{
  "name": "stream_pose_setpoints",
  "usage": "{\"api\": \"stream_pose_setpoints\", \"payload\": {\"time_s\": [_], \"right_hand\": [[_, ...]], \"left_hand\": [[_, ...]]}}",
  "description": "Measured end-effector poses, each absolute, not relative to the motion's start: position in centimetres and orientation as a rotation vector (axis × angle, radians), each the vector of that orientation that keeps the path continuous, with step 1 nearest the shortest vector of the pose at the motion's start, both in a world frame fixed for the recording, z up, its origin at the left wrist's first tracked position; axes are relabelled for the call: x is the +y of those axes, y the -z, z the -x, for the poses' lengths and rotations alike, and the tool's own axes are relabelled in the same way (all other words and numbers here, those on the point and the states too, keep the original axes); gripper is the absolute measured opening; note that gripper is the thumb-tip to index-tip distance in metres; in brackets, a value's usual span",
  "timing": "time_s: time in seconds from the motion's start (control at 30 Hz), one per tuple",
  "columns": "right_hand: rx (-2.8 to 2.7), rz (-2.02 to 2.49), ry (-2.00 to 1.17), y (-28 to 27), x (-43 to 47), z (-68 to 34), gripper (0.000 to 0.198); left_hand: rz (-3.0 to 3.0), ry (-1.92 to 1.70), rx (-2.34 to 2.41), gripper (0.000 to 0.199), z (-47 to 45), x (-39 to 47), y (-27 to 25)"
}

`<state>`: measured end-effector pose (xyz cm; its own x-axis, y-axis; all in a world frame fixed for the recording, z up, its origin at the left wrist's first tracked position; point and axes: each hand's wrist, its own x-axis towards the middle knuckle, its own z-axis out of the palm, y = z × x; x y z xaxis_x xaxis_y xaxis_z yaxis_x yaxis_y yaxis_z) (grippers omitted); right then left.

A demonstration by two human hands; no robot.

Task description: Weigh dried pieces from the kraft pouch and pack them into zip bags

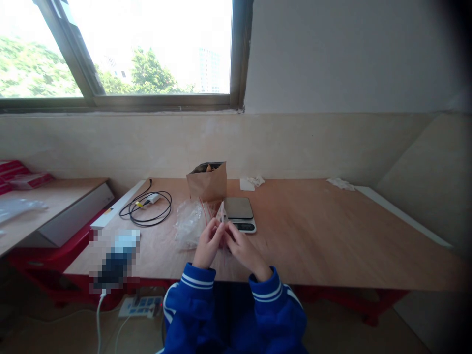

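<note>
My left hand (207, 242) and my right hand (243, 247) meet at the front middle of the table, thumbs and fingers pinched together. Between them they grip a small clear plastic bag (221, 212), whose top sticks up above the fingertips; its lower part is hidden by my hands. Just left of it lie clear plastic bags (189, 220) with a red line along an edge. A kitchen scale (239, 208) with a grey plate and dark display sits behind my right hand. Behind the bags stands an open brown paper bag (208, 183) with something brown showing at its mouth.
A coiled black cable (146, 223) with a white adapter lies at the left. Near the front left corner is a blurred-out phone-like object (117, 258) on a white cable. Crumpled white paper (254, 183) lies at the back, more tissue (341, 184) at back right.
</note>
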<state>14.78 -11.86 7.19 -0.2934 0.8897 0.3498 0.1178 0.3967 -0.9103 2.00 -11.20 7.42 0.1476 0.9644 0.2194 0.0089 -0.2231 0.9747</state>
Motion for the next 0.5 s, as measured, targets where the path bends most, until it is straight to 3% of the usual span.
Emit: {"api": "stream_pose_setpoints", "payload": {"time_s": [0.27,0.5], "right_hand": [[-1.686,0.858,-1.119,-7.0,-11.8,-15.5,0.029],[-1.22,1.113,-0.708,-6.4,-10.8,-18.1,0.04]], "left_hand": [[-1.479,-1.264,1.02,0.033,-2.2,-10.9,-6.8],[-1.42,-1.455,1.251,0.031,-1.1,-10.9,-6.9]]}}
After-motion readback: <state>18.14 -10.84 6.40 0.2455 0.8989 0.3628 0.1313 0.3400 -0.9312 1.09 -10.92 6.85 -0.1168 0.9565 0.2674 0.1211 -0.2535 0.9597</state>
